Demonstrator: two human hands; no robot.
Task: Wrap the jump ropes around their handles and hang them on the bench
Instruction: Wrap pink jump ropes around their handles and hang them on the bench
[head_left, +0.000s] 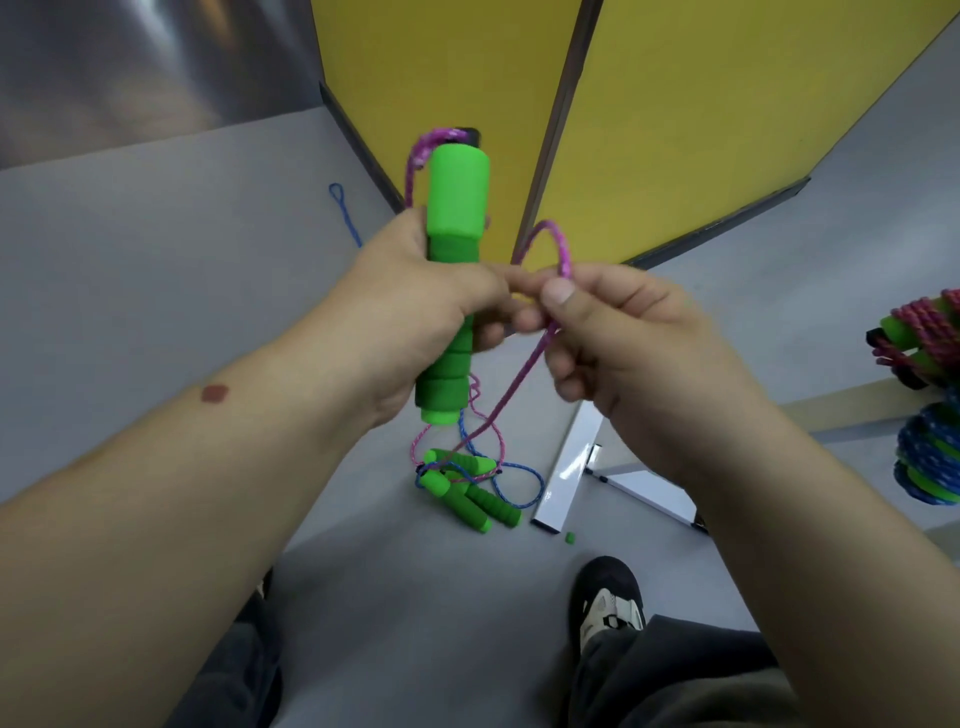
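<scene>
Two wrapped bundles (930, 332) hang at the right; the left hand (415, 306) grips a green handle (452, 249), the right hand (613, 332) pinches its pink rope (524, 374); more ropes (467, 488) wait on the floor.

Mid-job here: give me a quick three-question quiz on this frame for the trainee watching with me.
1. True or false: the left hand grips the green handle.
2. What does the right hand pinch? A) a blue rope B) the pink rope C) a shoe
3. Fill in: loose handles lie on the ____ near the white bench leg, while wrapped bundles sit at the right edge.

Key: 1 true; 2 B; 3 floor.
</scene>
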